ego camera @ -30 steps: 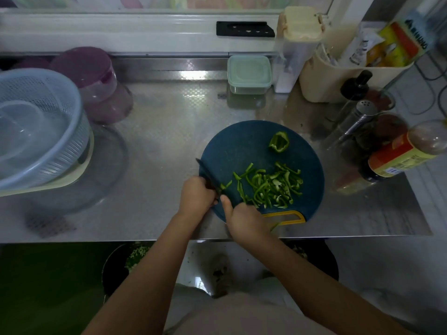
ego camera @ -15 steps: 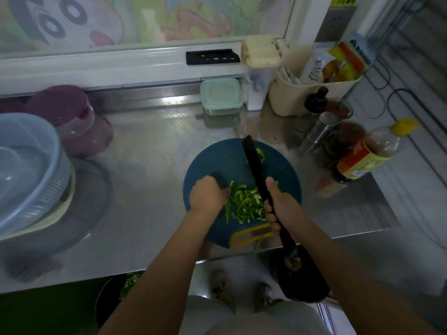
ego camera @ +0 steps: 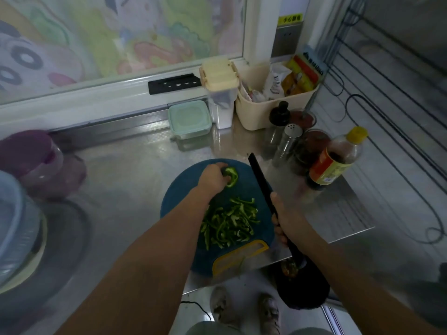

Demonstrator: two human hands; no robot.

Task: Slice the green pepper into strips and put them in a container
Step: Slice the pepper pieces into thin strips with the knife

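Note:
A round blue cutting board (ego camera: 183,189) with a yellow handle lies at the counter's front edge. A pile of green pepper strips (ego camera: 229,222) covers its near half. At the board's far side my left hand (ego camera: 212,178) grips an uncut green pepper piece (ego camera: 231,176). My right hand (ego camera: 284,218) holds a black knife (ego camera: 260,176) by the handle, blade pointing away over the board's right edge, lifted off the strips. A small container with a pale green lid (ego camera: 189,118) stands closed at the back of the counter.
Bottles, a shaker and jars (ego camera: 336,163) crowd the right of the board. A cream basket (ego camera: 278,102) and lidded box stand behind. Purple containers (ego camera: 36,158) and a blue colander (ego camera: 14,223) sit left. A dark bin (ego camera: 304,286) is below the counter edge.
My left hand has left the strip pile and reached to the far side of the board, taking hold of the uncut pepper piece. The knife has shifted to the right, clear of the strips.

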